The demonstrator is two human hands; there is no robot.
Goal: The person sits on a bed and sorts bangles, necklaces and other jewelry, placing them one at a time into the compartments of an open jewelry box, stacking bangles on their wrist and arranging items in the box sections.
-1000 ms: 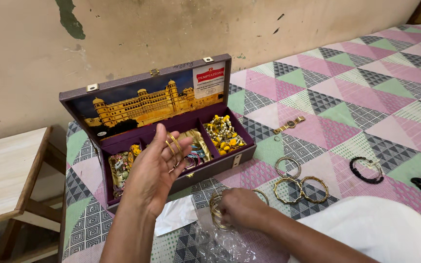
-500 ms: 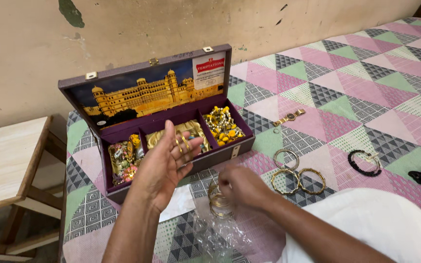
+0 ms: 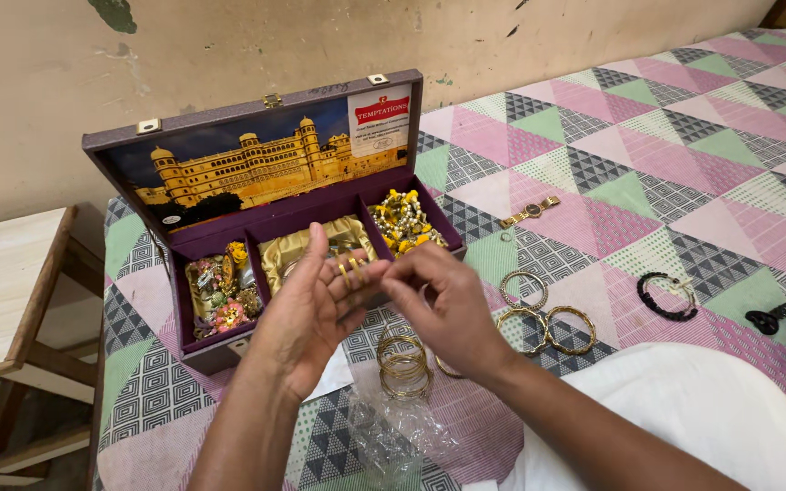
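Stained, peeling plaster backs a bed (image 3: 684, 136) spread with a sheet of pink, green and grey triangles, and on that sheet, hard against the wall, stands an open purple jewellery box (image 3: 229, 341), its raised lid lined with a picture of a yellow palace. Just in front of the box's middle compartment, which is lined in gold cloth, the left hand (image 3: 307, 314) is held palm up, fingers loosely curled, with thin gold bangles (image 3: 349, 268) lying across the fingers. The right hand (image 3: 443, 305) meets it from the box's right, its fingertips pinched at those bangles; whether it actually grips one I cannot quite tell. In front of the box, below both hands, a small stack of gold bangles (image 3: 402, 365) rests on a crumpled clear plastic bag (image 3: 384, 436), with a white slip of paper just beside it. The box's right compartment holds yellow flower jewellery (image 3: 402, 223), the left one mixed bright ornaments. To the right of the box, three beaded gold bangles (image 3: 546, 325) lie close together on the sheet, a gold wristwatch (image 3: 529, 212) lies behind them, and a black bracelet (image 3: 666, 295) sits further right. Left of the box stands a pale wooden table (image 3: 2, 291).
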